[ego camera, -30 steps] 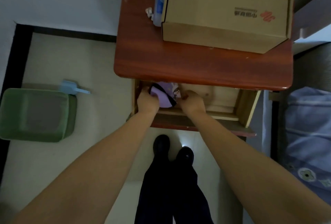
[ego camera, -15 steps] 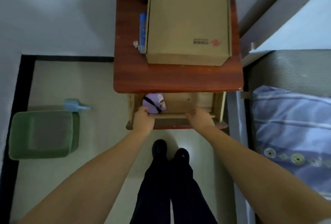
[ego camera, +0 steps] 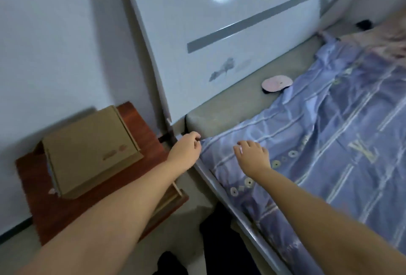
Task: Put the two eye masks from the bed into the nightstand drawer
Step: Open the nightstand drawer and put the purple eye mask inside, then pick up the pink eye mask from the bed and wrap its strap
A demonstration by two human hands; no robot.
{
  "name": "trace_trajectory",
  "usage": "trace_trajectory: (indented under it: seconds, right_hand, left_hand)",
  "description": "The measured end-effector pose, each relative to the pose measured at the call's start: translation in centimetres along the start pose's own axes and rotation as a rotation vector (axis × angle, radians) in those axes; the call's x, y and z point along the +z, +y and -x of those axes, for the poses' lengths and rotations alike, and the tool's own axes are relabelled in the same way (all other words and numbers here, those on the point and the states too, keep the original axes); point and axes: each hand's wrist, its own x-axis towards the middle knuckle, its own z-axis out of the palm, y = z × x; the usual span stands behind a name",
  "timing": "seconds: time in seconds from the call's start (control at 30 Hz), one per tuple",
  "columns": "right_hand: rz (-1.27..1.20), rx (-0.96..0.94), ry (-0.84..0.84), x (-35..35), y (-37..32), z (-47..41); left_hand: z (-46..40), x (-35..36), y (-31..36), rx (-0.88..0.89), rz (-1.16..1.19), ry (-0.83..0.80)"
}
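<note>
A pink eye mask (ego camera: 277,83) lies on the grey mattress near the white headboard, at the upper edge of the blue striped sheet (ego camera: 329,143). My left hand (ego camera: 185,150) hovers over the near corner of the bed with its fingers loosely curled and nothing in it. My right hand (ego camera: 252,155) is stretched over the sheet, fingers apart and empty, well short of the mask. The red-brown nightstand (ego camera: 140,129) stands at the left; its drawer (ego camera: 175,193) pokes out under my left forearm, and the inside is hidden.
A cardboard box (ego camera: 87,151) covers most of the nightstand top. The white headboard (ego camera: 219,33) rises behind the bed. A metal bed rail (ego camera: 230,198) runs along the near side. A pinkish cloth (ego camera: 384,39) lies at the far right.
Both hands have left the drawer, where a purple eye mask lay, and swung right over the bed. The view has turned from the nightstand toward the bed and headboard.
</note>
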Motion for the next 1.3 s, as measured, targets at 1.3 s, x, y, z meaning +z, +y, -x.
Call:
trace_trajectory:
  seconds: [1.3]
  right_hand:
    - [0.017, 0.142, 0.142, 5.7, 25.6, -46.8]
  left_hand:
    - [-45.1, 27.3, 5.2, 0.649, -0.610, -0.052]
